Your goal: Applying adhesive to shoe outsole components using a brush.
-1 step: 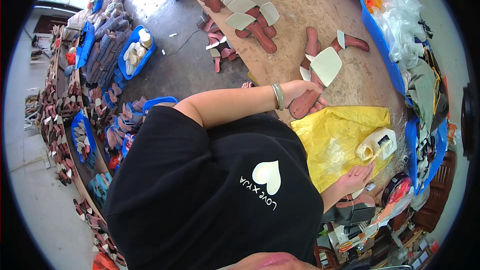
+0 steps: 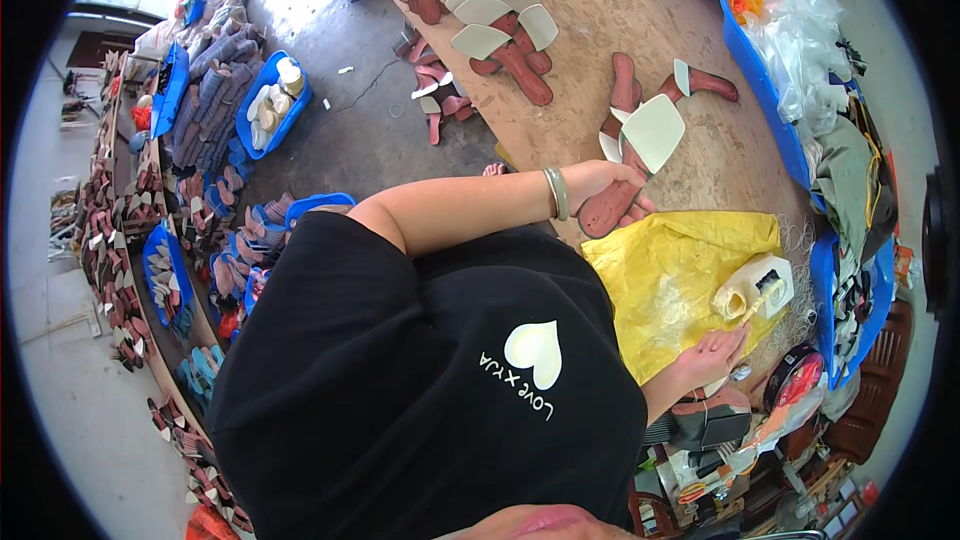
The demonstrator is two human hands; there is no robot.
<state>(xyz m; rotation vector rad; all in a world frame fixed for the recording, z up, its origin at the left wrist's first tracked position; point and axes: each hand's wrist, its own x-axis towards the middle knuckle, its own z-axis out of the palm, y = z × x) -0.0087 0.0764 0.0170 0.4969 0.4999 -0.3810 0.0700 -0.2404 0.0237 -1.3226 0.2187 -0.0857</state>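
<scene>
My left hand (image 2: 612, 187), with a bangle at the wrist, is closed round a reddish-brown shoe sole (image 2: 602, 212); its fingers come out past the sole's edge. A cream upper piece (image 2: 653, 133) stands at the sole's far end. My right hand (image 2: 714, 354) is closed at the yellow sheet's right side, its fingertips on a thin cream stick (image 2: 752, 317). That stick reaches to the dark opening of a white plastic jug (image 2: 785, 285) lying on the yellow sheet (image 2: 655, 280). Just beyond my left hand, more soles (image 2: 624, 85) lie on the table.
Many soles with cream pieces (image 2: 520, 70) cover the table's (image 2: 570, 0) far left part. Blue bins (image 2: 745, 80) with plastic bags and cloth line the right edge. A blue basin (image 2: 270, 130) and heaps of footwear parts (image 2: 215, 90) stand on the floor at left.
</scene>
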